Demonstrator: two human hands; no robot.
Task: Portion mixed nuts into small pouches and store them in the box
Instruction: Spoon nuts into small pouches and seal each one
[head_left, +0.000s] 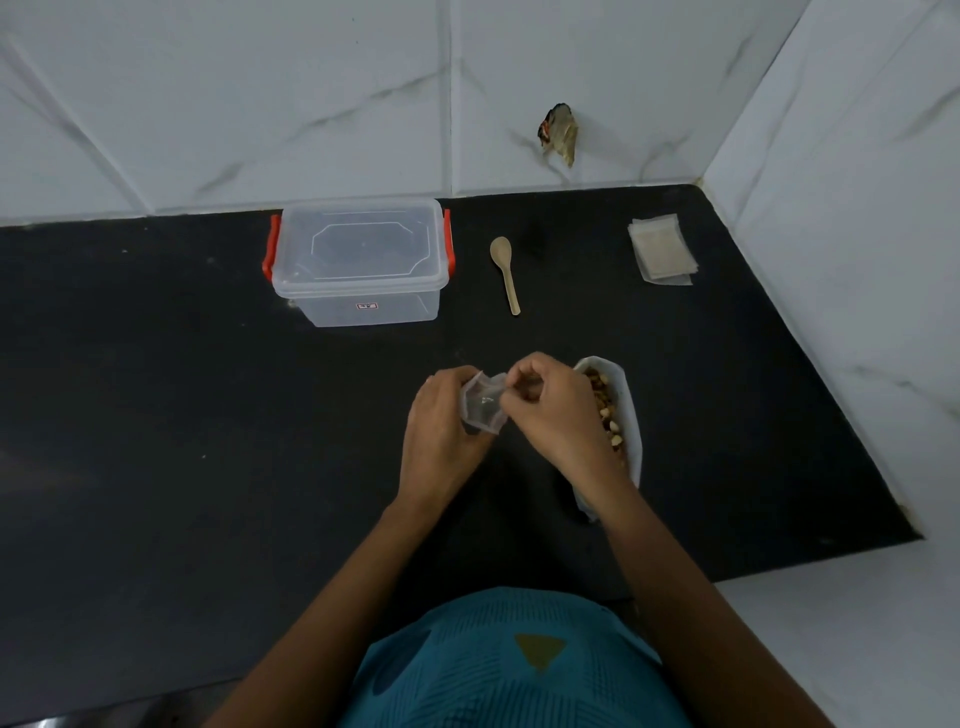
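A small translucent pouch (483, 402) is held over the middle of the black counter. My left hand (441, 431) grips its left side and lower edge. My right hand (550, 410) pinches its upper right edge with curled fingers. Just right of my right hand lies an open white bag of mixed nuts (615, 415), partly hidden by my wrist. A clear plastic box (361, 260) with red latches and its lid on stands at the back of the counter. A wooden spoon (505, 273) lies to the right of the box.
A stack of flat pouches (661, 248) lies at the back right near the wall corner. The black counter (182, 389) ends at tiled walls at the back and on the right. A torn scrap (560, 132) sticks to the back wall.
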